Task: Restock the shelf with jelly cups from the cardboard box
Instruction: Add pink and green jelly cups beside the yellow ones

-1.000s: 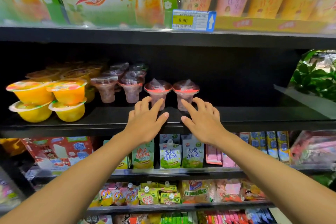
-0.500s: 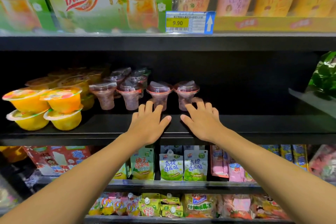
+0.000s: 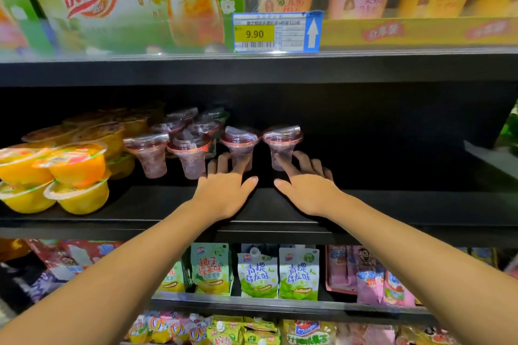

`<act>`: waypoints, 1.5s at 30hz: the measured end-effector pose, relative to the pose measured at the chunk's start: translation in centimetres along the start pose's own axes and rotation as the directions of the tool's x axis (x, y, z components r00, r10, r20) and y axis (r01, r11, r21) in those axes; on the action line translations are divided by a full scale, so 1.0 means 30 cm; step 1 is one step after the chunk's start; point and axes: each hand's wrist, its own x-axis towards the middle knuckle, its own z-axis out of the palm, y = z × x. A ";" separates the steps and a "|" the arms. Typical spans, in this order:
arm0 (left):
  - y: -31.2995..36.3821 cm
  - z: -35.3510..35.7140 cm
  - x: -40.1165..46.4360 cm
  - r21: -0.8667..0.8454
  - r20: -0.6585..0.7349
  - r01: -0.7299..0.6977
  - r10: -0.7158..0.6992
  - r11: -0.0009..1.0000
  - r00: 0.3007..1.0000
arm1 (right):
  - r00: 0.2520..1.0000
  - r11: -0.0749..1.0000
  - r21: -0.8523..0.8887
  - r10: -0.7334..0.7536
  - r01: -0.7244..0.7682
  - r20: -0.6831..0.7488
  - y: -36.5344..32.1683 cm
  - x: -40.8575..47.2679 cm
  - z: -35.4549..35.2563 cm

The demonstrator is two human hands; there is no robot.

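Several purple jelly cups stand on the black middle shelf (image 3: 392,204). My left hand (image 3: 224,190) reaches in with straight fingers, and its fingertips touch the base of one jelly cup (image 3: 239,143). My right hand (image 3: 307,187) does the same at the rightmost jelly cup (image 3: 283,145), fingertips at its base. Neither hand grips a cup. More purple cups (image 3: 190,154) stand in rows to the left and behind. The cardboard box is out of view.
Stacked orange and yellow jelly cups (image 3: 75,176) fill the shelf's left end. The shelf to the right of the purple cups is bare. Drink boxes and a 9.90 price tag (image 3: 276,32) sit above. Pouch packs (image 3: 277,272) hang below.
Both hands have slid forward over the shelf until their fingertips meet the bases of the two front purple cups. The view has tilted down slightly.
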 end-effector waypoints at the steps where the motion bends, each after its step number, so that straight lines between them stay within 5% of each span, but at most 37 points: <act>1: 0.003 -0.001 0.007 -0.017 0.008 0.010 -0.009 1.000 1.000 | 1.000 1.000 -0.006 -0.009 0.009 -0.003 0.004 0.011 0.000; 29: -0.001 0.065 0.309 -0.087 -0.054 0.060 -0.065 0.994 0.996 | 0.996 0.996 -0.011 -0.087 0.086 -0.016 0.076 0.319 -0.001; 45: 0.012 0.075 0.432 0.026 -0.031 0.093 -0.093 0.995 0.995 | 1.000 1.000 -0.019 -0.013 0.013 -0.019 0.071 0.440 0.008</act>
